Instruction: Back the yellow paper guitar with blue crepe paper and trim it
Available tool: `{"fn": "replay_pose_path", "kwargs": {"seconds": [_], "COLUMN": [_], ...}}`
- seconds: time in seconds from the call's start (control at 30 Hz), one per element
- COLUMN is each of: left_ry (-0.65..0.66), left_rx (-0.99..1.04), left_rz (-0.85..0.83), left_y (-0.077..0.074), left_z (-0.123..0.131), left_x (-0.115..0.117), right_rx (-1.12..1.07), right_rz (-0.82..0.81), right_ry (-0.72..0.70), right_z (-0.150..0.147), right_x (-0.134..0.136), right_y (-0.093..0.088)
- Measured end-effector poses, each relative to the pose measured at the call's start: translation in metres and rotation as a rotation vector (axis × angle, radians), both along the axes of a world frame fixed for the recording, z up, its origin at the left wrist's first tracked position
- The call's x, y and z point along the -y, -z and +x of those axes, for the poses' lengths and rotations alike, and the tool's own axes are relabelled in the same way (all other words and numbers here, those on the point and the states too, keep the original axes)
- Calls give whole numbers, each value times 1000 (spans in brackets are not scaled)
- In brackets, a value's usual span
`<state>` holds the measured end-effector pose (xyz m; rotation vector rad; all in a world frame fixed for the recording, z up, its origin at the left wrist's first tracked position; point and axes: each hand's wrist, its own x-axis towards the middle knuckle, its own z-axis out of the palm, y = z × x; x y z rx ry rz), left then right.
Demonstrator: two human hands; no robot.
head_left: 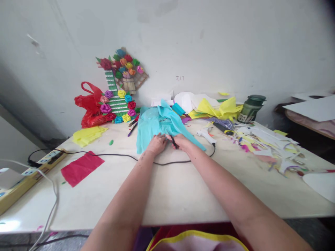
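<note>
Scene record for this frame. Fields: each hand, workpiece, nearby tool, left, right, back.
left hand: on blue sheet
right hand: gripping black-handled tool, apparently scissors
workpiece: blue sheet, under both hands
nearby tool: glue gun
left: red sheet, power strip
right: paper scraps, green bottle
back: flower-trimmed panel

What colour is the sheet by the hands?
The sheet is turquoise, seen in the head view.

Matt, crinkled turquoise paper (pixel 149 126)
</note>
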<state>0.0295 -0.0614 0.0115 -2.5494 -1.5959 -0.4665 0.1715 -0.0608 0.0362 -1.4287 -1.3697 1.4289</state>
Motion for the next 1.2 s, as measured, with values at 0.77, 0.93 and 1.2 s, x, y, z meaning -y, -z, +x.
{"fn": "replay_pose_path", "kwargs": {"seconds": [0.77,0.93,1.2], "left_ry": [-8,-6,-15], "left_rx": [24,19,25], "left_rz": [21,22,16], "left_y": [7,6,8], "left_z": [-1,0,-1], "left_x": [-5,-4,-6], "right_rx": [75,51,115], "right_rz": [-75,33,-70], "right_ry": [-57,10,-158], "right_z": [5,2,13], "right_x": [-23,-23,-32], "right_y": [-5,2,-1]}}
